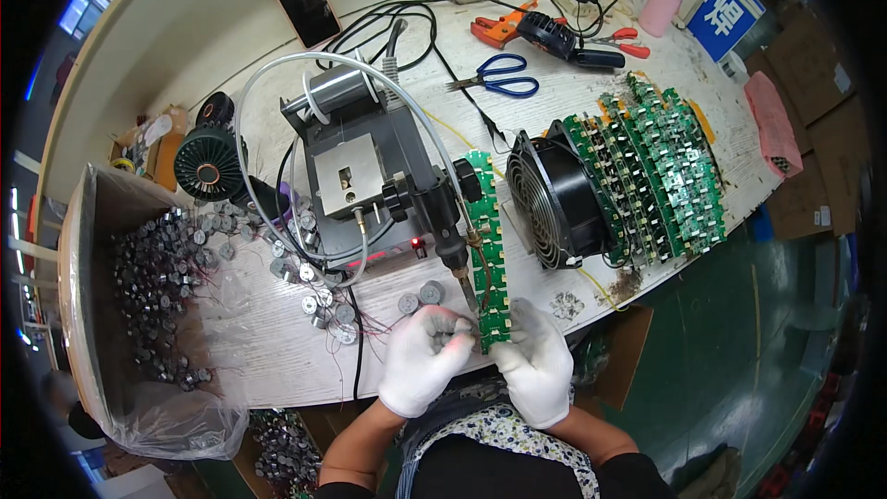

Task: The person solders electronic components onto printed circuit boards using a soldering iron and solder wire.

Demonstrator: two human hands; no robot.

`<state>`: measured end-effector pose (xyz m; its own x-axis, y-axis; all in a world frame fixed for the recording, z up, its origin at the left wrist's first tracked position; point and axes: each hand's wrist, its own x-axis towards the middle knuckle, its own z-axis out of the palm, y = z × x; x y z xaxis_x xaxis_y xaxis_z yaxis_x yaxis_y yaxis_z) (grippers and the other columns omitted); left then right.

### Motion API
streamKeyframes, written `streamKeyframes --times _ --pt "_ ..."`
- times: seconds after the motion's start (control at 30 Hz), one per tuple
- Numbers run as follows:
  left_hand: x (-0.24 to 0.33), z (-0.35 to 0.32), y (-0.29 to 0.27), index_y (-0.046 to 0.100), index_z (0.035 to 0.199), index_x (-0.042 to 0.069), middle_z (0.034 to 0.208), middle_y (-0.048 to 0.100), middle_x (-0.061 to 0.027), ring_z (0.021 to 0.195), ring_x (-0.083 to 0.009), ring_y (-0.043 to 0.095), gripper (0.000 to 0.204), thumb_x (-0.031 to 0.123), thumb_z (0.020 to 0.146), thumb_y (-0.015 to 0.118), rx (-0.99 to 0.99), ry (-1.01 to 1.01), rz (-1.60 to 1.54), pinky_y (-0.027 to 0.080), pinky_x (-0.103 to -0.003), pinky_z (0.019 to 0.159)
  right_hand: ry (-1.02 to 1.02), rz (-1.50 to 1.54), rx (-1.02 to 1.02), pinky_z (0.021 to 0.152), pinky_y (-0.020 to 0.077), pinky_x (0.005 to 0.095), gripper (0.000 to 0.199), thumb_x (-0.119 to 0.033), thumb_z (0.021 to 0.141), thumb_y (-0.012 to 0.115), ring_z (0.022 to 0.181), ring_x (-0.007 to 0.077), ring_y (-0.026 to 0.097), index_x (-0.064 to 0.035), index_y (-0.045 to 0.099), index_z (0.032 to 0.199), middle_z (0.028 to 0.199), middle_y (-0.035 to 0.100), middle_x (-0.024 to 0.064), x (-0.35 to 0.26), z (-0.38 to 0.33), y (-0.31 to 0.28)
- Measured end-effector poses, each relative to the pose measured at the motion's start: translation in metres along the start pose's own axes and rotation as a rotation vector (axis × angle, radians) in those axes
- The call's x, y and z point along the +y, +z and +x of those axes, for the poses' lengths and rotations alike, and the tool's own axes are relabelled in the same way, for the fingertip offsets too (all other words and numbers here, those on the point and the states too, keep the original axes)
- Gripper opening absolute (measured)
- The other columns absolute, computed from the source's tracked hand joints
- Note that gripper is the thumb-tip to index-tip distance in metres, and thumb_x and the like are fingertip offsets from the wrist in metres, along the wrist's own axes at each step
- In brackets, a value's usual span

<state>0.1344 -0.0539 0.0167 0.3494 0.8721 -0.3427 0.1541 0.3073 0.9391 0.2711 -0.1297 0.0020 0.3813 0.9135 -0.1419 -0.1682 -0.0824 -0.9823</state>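
A long green circuit board strip (491, 263) lies lengthwise in front of me, its near end between my hands. White-gloved, my right hand (536, 365) grips that near end along its right edge. My left hand (427, 356), also gloved, is closed in a pinch just left of the strip; what its fingers hold is hidden. Right above the fingertips, the tip of a soldering iron (460, 268) on a bench machine (349, 171) points down at the strip. Two small round grey motors (431, 292) rest on the table just beyond my left hand.
Loose motors with thin wires lie left, beside a plastic-lined box (92, 314) of many more. A black fan (554, 194) stands right of the strip, before rows of green boards (665, 176). Blue-handled scissors (504, 76), a phone (307, 6) and cables lie at the back.
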Motion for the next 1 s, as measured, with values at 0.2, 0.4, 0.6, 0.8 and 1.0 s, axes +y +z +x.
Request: streamKeyframes --times 0.2,0.4,0.6,0.8,1.0 --pt "-0.005 0.0 0.005 0.059 0.088 -0.001 0.075 0.064 -0.0031 0.066 -0.0059 0.057 0.012 0.006 0.083 0.067 0.12 0.013 0.029 0.048 -0.022 0.061 0.012 0.108 0.017 0.084 0.0552 0.0304 0.056 0.007 0.082 0.065 0.105 0.0234 0.063 0.0111 0.042 0.132 0.123 0.048 0.0143 -0.005 0.008 0.01" --pt "-0.004 0.003 0.014 0.059 0.084 -0.001 0.068 0.063 -0.0031 0.059 -0.0061 0.056 0.012 0.006 0.081 0.068 0.249 0.157 0.119 0.048 -0.024 0.057 0.023 0.195 0.033 0.083 0.0558 0.0312 0.057 0.01 0.081 0.064 0.106 0.0241 0.062 0.0107 0.039 0.133 0.124 0.048 0.0148 -0.003 0.011 0.013" --pt "0.006 0.004 0.019 0.061 0.083 -0.001 0.064 0.062 -0.004 0.056 -0.0065 0.054 0.011 0.006 0.079 0.069 0.306 0.203 0.206 0.047 -0.025 0.054 0.012 0.226 0.034 0.084 0.056 0.0318 0.056 0.01 0.081 0.064 0.106 0.0247 0.062 0.0107 0.04 0.132 0.124 0.048 0.015 -0.007 0.013 0.015" --pt "0.01 0.001 0.021 0.062 0.083 -0.001 0.063 0.062 -0.0041 0.053 -0.0066 0.053 0.012 0.007 0.08 0.07 0.327 0.237 0.25 0.046 -0.025 0.052 0.038 0.167 0.035 0.093 0.0498 0.0347 0.057 0.007 0.083 0.063 0.108 0.0248 0.06 0.0106 0.037 0.134 0.125 0.053 0.019 -0.008 0.011 0.015" --pt "0.007 0.001 0.022 0.061 0.082 -0.001 0.062 0.061 -0.0042 0.053 -0.0067 0.053 0.012 0.006 0.08 0.07 0.331 0.245 0.213 0.045 -0.024 0.052 -0.009 0.135 0.042 0.091 0.0509 0.0345 0.055 0.009 0.083 0.061 0.108 0.025 0.06 0.0105 0.038 0.132 0.125 0.053 0.0193 -0.006 0.008 0.014"
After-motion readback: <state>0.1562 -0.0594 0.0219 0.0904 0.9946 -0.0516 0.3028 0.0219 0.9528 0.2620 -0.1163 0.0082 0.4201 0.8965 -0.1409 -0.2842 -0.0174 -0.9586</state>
